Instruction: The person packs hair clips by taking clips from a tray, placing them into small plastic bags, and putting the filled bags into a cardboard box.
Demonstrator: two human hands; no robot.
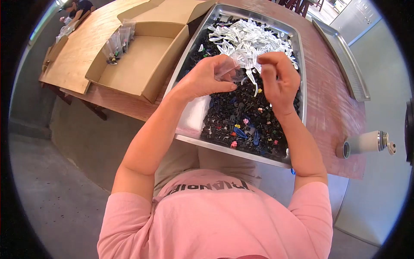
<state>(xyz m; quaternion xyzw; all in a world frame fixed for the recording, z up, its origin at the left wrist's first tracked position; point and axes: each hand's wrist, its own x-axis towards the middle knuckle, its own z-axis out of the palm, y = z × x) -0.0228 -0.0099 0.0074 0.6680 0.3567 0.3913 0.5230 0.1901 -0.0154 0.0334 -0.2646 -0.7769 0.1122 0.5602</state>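
My left hand (199,77) grips a small clear plastic bag (230,67) between thumb and fingers, above a metal tray (304,101). To its right, my right hand (282,84) is curled with the fingertips drawn in; whatever it pinches is hidden. White hair clips (246,36) lie in a heap at the tray's far end, just beyond both hands. Small black hair clips (230,108) cover the rest of the tray, mixed with blue clips (239,132) and little pink flower-shaped pieces (233,144). A white flat stack (193,114) rests inside the tray's left side.
Left of the tray stands an open cardboard box (148,56) with several filled plastic bags (123,41) in it. Another metal tray (343,56) lies along the table's right edge. A flask (366,142) lies at the lower right. Another person (79,11) is at the far left.
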